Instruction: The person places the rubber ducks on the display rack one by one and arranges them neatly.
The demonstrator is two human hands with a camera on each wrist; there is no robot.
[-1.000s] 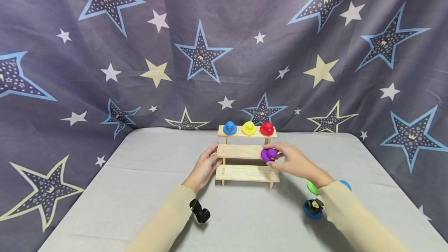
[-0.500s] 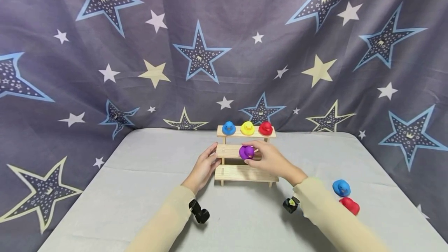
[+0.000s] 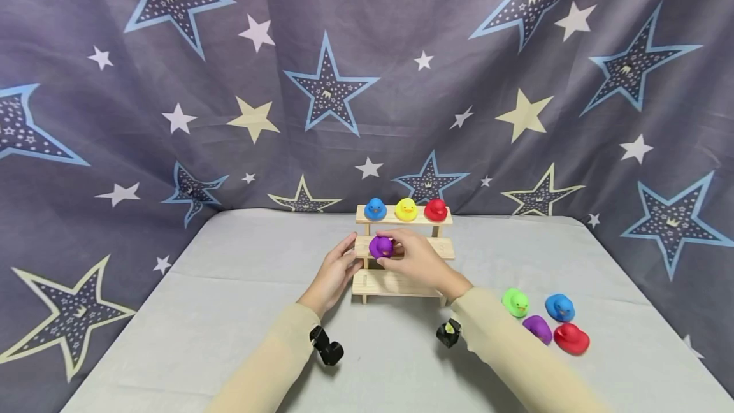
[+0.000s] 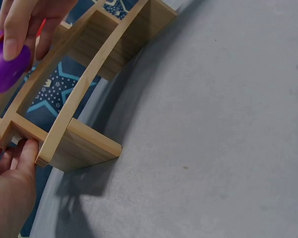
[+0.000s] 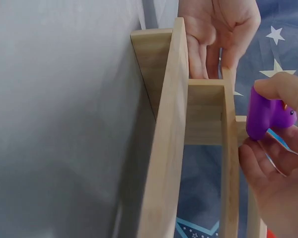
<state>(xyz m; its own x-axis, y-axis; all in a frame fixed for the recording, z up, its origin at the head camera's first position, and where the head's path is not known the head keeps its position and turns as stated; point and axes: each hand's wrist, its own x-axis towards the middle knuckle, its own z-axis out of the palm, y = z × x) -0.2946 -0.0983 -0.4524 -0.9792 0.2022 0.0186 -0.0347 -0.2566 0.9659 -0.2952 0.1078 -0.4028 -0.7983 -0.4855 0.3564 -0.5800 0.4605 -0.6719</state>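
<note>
My right hand (image 3: 414,259) pinches a purple rubber duck (image 3: 380,247) between thumb and fingers at the left part of the middle step of a three-tier wooden display stand (image 3: 381,281). In the right wrist view the duck (image 5: 262,113) shows close beside the step's edge. My left hand (image 3: 335,273) grips the left end of that middle step, its fingers (image 4: 26,157) reaching in under the board. Along the top step sit a blue duck (image 3: 375,210), a yellow duck (image 3: 406,210) and a red duck (image 3: 436,210).
On the grey tabletop (image 3: 241,311) to the right lie a green duck (image 3: 515,303), another blue duck (image 3: 560,308), another purple duck (image 3: 538,329) and another red duck (image 3: 571,339). A star-patterned curtain (image 3: 367,113) hangs behind the table.
My right hand has carried the purple duck leftward along the middle step, from its right end to its left part. My left hand has kept its place on the stand.
</note>
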